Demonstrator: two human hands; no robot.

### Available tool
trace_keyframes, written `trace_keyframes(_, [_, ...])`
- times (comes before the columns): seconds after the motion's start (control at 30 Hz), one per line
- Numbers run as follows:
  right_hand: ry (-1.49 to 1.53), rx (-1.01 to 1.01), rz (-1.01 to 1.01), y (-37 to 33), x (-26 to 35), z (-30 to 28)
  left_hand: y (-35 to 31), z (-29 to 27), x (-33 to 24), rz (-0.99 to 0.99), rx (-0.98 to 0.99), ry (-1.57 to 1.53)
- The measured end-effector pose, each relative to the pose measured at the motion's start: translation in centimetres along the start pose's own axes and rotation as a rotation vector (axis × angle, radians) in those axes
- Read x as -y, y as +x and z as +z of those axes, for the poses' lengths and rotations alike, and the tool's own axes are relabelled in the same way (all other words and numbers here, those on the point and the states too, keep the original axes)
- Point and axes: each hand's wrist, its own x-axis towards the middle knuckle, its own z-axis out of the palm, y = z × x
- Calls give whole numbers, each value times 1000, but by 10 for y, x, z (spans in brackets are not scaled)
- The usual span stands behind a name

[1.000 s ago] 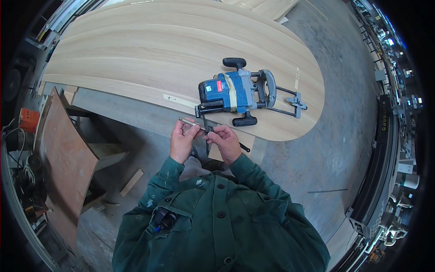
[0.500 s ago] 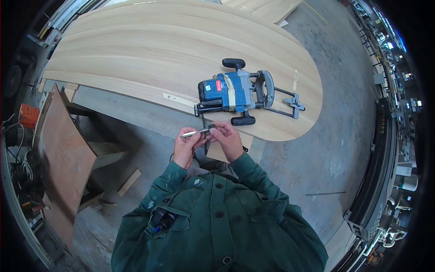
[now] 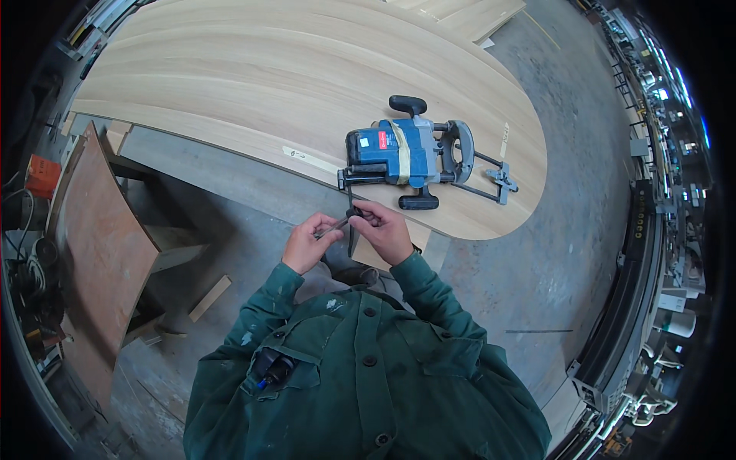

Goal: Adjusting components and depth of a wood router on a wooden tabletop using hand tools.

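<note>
Head view: the person is standing at the near edge of a large curved wooden panel [image 3: 253,84] that is serving as the tabletop, both hands raised in front of the chest, just off the panel's rim. The left hand [image 3: 305,244] is curling its fingers [image 3: 322,228] together around the near end of a thin grey metal rod [image 3: 335,225], pinching it. The right hand [image 3: 386,230] is closing its fingers [image 3: 366,215] over the rod's other end, where a black power cord [image 3: 352,222] is hanging down from the tool above; whether those fingers are also gripping the cord I cannot tell. The two hands are sitting close together, nearly touching.

Just beyond the hands, a blue electric router [image 3: 402,151] is lying on its side on the panel, its black knob handles sticking out above and below. A metal edge guide [image 3: 494,178] on two rods is projecting from its right side toward the panel's rounded end. A strip of pale tape [image 3: 310,159] is lying on the panel left of the router.

The person is wearing a green work jacket [image 3: 368,368]. A brown board [image 3: 100,245] is leaning at the left, and a scrap of wood [image 3: 209,297] is lying on the concrete floor [image 3: 552,268].
</note>
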Motion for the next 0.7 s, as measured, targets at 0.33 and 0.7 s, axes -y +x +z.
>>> trace_keyframes(0.33, [-766,88,-427,22,-28,25,28,20,49,28,-119,123])
trace_keyframes(0.7, [-810,65,-301,18,-55,26,32,35,93,219,-157,140])
